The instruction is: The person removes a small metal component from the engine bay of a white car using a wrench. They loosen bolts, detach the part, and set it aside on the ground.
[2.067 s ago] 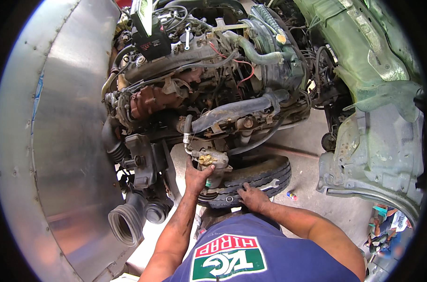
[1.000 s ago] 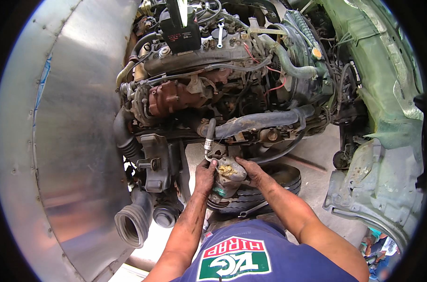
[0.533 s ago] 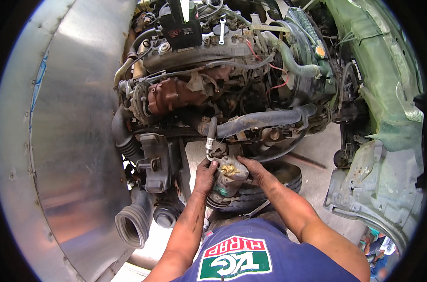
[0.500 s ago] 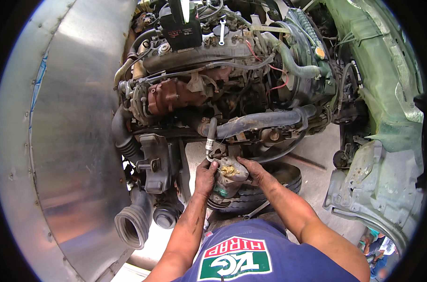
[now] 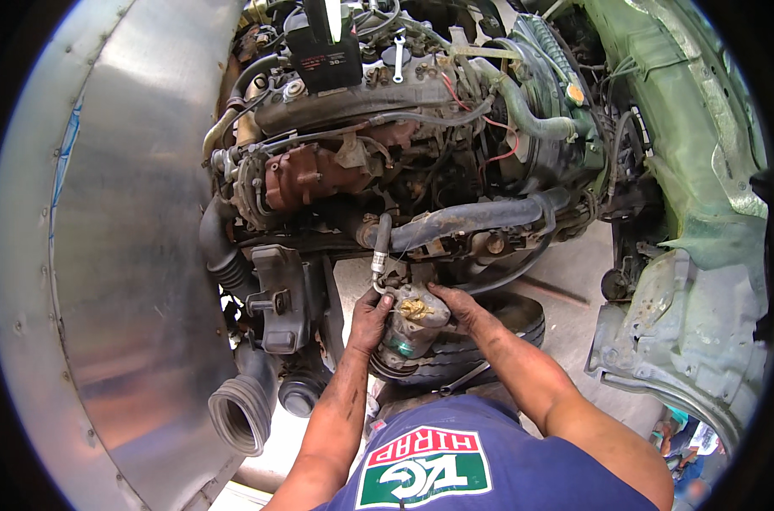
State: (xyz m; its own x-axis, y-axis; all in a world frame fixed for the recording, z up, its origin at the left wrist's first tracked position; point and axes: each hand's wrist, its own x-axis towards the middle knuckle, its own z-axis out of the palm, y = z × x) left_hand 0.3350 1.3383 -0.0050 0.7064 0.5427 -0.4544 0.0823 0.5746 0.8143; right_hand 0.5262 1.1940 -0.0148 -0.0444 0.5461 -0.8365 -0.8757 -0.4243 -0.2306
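A grey, grimy metal part like a compressor (image 5: pixel 436 317), with a gold-coloured patch on top and a green one lower down, sits between my hands in front of the engine. My left hand (image 5: pixel 372 322) is closed on its left side, the thumb up near the bent pipe end of a hose (image 5: pixel 380 247) with a crimped metal fitting. On the part's right side my right hand (image 5: pixel 457 307) grips its upper edge. The fingers of both hands are partly hidden behind it.
Beyond stands the engine (image 5: pixel 310 175), with a thick grey hose (image 5: pixel 472 223) across its front. A wrench (image 5: pixel 398 60) and a black box (image 5: pixel 326 55) rest on top. A tyre (image 5: pixel 506 336) lies below. Metal panel (image 5: pixel 140 213) at left, green body panel (image 5: pixel 693 153) at right.
The view has shifted very slightly. Both hands keep their hold on the grey metal part, with no clear movement of it.
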